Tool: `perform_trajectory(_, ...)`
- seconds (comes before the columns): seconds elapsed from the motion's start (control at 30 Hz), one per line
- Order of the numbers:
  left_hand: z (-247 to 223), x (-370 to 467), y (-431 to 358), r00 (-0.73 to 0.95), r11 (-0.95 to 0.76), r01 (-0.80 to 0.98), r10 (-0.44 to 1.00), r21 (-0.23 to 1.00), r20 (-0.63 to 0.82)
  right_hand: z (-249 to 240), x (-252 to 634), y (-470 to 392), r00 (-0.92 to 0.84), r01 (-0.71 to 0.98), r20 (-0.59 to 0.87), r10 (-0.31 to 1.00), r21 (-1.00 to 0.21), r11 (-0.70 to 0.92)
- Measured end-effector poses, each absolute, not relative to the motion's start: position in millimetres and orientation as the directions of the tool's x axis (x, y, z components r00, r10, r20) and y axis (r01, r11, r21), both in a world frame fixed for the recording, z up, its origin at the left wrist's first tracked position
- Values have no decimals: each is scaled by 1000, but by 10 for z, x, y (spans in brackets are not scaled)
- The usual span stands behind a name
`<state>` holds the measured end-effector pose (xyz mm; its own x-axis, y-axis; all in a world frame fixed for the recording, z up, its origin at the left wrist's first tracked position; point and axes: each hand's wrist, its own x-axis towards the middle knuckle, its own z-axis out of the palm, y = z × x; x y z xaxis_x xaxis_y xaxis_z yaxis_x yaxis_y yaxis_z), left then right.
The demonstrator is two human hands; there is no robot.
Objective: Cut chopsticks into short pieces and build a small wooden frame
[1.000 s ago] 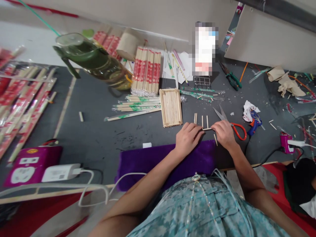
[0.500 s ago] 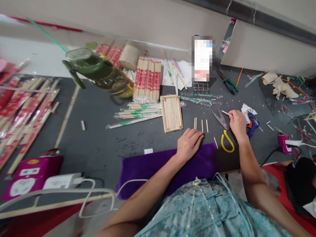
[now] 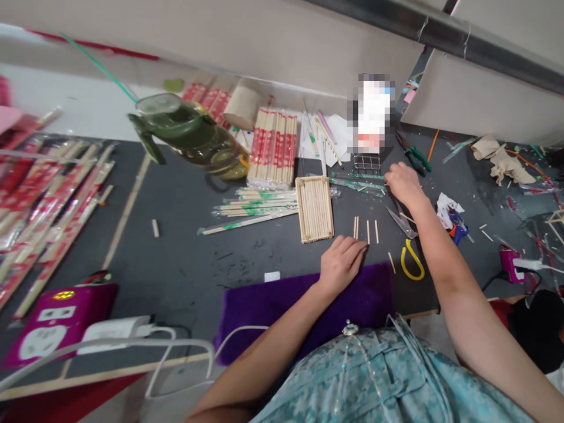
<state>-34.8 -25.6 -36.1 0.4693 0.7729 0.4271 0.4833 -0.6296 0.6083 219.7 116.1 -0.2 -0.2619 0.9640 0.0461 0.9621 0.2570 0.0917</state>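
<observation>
My left hand (image 3: pixel 342 264) rests palm down at the far edge of a purple cloth (image 3: pixel 282 311), its fingers stretched out and close together. Just beyond its fingertips are several short stick pieces (image 3: pixel 368 231). My right hand (image 3: pixel 403 185) is farther out, fingers bent together at the ends of the green-printed stick wrappers (image 3: pixel 359 183); whatever is between the fingertips is hidden. Under the right forearm lie scissors (image 3: pixel 413 259) with yellow handles and blades apart, a short stick (image 3: pixel 408 218) beside them. A small tray made of sticks (image 3: pixel 315 208) sits left of the pieces.
Bundled chopsticks (image 3: pixel 272 147) and a tilted green-lidded jug (image 3: pixel 189 132) stand at the back. A phone (image 3: pixel 373 114) on a wire stand and pliers (image 3: pixel 413 154) are beyond my right hand. A blue glue gun (image 3: pixel 459 228) lies right. Purple power sockets (image 3: pixel 61 320) with cables sit front left.
My right hand has moved away from the scissors and the short stick, forward and left to the wrappers. My left hand stays on the cloth. The view has shifted slightly.
</observation>
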Motion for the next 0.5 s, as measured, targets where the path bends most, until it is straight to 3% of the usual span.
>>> perform_trajectory(0.1, -363, -351, -253, 465, -625, 480, 776, 615, 426, -4, 2245, 1207, -288, 946, -29, 957, 146, 289)
perform_trajectory(0.2, -357, -352, -247, 466, -619, 493, 781, 611, 416, 118, 2257, 1127, -312, 942, -23, 950, 127, 312)
perform_trajectory(0.27, -344, -357, -242, 464, -607, 515, 791, 605, 399, 239, 2211, 966, -327, 944, 45, 944, 48, 325)
perform_trajectory(0.4, -299, -363, -208, 440, -573, 562, 818, 596, 370, 358, 2003, 373, -341, 900, 186, 921, -219, 378)
perform_trajectory(0.5, -266, -346, -166, 426, -558, 562, 828, 610, 365, 266, 1857, -81, -370, 873, 167, 914, -275, 403)
